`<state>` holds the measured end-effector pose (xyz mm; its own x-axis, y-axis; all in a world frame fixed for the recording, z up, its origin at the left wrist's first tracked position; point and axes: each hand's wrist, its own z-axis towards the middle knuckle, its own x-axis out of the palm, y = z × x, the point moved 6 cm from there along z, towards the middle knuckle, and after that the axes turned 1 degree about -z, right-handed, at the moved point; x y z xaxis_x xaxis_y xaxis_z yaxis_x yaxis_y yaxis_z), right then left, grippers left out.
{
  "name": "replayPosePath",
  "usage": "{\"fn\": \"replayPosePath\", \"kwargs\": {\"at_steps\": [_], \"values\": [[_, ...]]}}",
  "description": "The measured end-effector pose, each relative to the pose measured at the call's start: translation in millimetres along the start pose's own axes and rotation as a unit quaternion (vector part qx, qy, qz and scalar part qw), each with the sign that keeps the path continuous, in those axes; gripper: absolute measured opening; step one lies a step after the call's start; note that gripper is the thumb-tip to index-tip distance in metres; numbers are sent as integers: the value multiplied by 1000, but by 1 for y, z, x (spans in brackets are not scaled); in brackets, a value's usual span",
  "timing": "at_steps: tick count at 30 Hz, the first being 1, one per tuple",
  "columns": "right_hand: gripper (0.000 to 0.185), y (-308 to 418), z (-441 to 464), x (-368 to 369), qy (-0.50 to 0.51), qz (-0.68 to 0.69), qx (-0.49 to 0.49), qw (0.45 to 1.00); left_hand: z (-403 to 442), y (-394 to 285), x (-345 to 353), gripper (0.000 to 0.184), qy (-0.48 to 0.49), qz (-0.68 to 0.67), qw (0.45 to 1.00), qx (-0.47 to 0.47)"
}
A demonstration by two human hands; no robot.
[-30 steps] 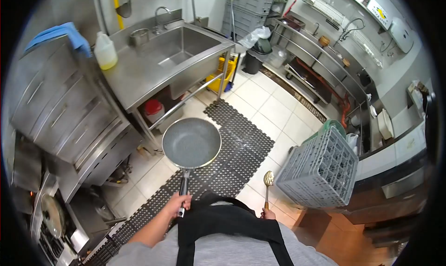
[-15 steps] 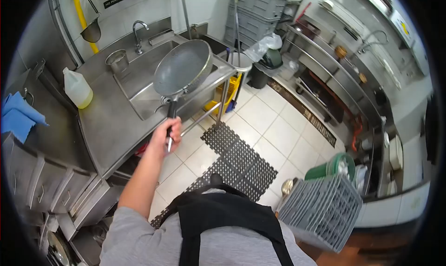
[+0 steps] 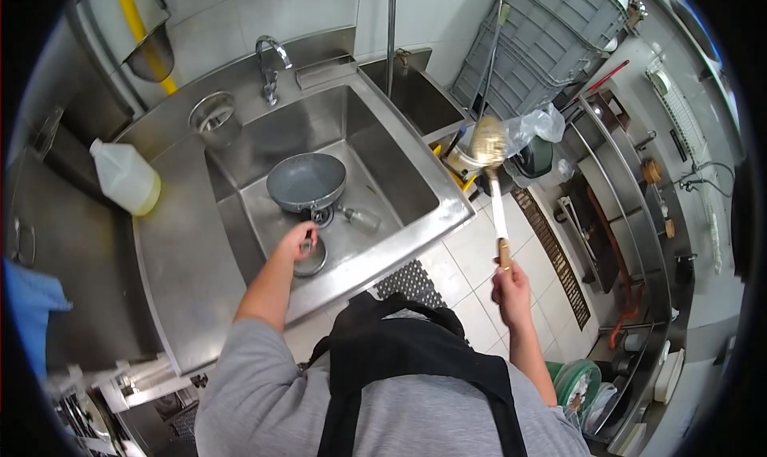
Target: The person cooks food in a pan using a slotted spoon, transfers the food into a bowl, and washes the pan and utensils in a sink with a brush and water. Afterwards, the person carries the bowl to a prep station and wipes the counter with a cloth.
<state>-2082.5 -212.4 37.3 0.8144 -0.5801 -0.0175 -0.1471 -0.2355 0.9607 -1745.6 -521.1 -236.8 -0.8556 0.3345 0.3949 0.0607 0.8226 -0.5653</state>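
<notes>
My left hand (image 3: 302, 241) is closed around the dark handle of a grey frying pan (image 3: 307, 179). The pan is lowered inside the steel sink (image 3: 399, 181), over the drain area. Near that hand in the basin are a round metal item (image 3: 311, 261) and a clear glass-like container (image 3: 361, 219) lying on its side. Out to the right, my right hand (image 3: 511, 291) grips the wooden end of a long ladle (image 3: 497, 205). The ladle's rounded, brass-coloured head points up and away from me, above the floor.
A jug of yellow liquid (image 3: 128, 177) and a metal pot (image 3: 214, 118) stand on the left counter. The faucet (image 3: 272, 69) rises behind the basin. Grey crates (image 3: 543, 41) are stacked at the back. A yellow-and-white mop bucket (image 3: 462, 165) is beyond the sink's right edge.
The pan has gone from above the counter edge down into the sink. My right hand has come into view at the right, holding the ladle. The view has shifted toward the sink.
</notes>
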Motion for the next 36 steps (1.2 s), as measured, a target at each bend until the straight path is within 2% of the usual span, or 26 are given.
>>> {"fn": "replayPosePath", "kwargs": {"at_steps": [3,4,5,7,8,10,12,13,15,16,17,18,19,20,21,22,23,25,26,27,29,30,32,33,35,36], "values": [[17,4,34,51,53,-55,55,996,24,10,-8,30,-8,-82,996,-24],[17,5,48,65,90,-69,74,991,15,11,-3,24,-25,27,997,-70],[18,5,64,73,114,-87,97,985,33,28,-10,27,-45,31,997,-53],[21,10,103,91,152,-153,122,969,24,25,-3,34,-107,164,979,-54],[22,14,123,98,164,-202,127,957,25,21,3,35,-48,210,974,-65],[25,11,159,119,185,-241,123,945,11,-7,16,35,-21,332,942,-55],[26,3,186,138,194,-265,149,933,43,9,-12,38,34,439,892,-103],[28,-7,198,146,205,-247,153,935,50,-3,-19,33,25,515,850,-111],[26,-19,209,157,206,-212,184,937,49,-76,-8,20,77,663,742,61],[25,-29,211,157,209,-191,198,938,47,-125,-21,15,-32,587,761,274],[22,-35,211,157,202,-153,210,944,12,-194,-15,20,-233,476,796,290],[22,-40,210,154,204,-152,211,944,-5,-245,-13,21,-332,454,737,375],[21,-45,208,150,200,-132,222,945,-19,-289,-1,19,-318,404,716,473],[21,-51,204,144,197,-112,234,945,-24,-321,7,16,-336,406,697,486],[20,-59,202,139,205,-112,235,944,4,-344,-12,23,-347,395,690,497],[20,-64,200,135,206,-111,241,942,-4,-368,9,36,-308,293,809,407],[20,-69,198,131,213,-136,246,936,17,-386,2,43,-306,283,818,397],[21,-71,190,129,220,-161,261,926,78,-418,-31,59,-359,330,762,426],[21,-70,185,131,215,-160,267,926,99,-425,-43,70,-409,382,689,461],[22,-68,181,133,222,-159,269,924,98,-430,-30,70,-404,382,694,458],[27,-74,172,132,234,-146,270,922,88,-432,-14,69,-428,319,759,372],[27,-75,168,130,231,-148,279,920,96,-432,-27,67,-448,376,714,386],[29,-73,165,135,240,-160,291,912,88,-417,-22,63,-386,540,661,349],[31,-74,166,139,254,-169,299,904,77,-412,-17,63,-383,543,664,344],[30,-77,178,154,276,-191,274,901,65,-384,13,58,-280,742,587,164],[30,-77,183,166,301,-214,240,898,63,-372,16,58,-277,743,589,159]]}}
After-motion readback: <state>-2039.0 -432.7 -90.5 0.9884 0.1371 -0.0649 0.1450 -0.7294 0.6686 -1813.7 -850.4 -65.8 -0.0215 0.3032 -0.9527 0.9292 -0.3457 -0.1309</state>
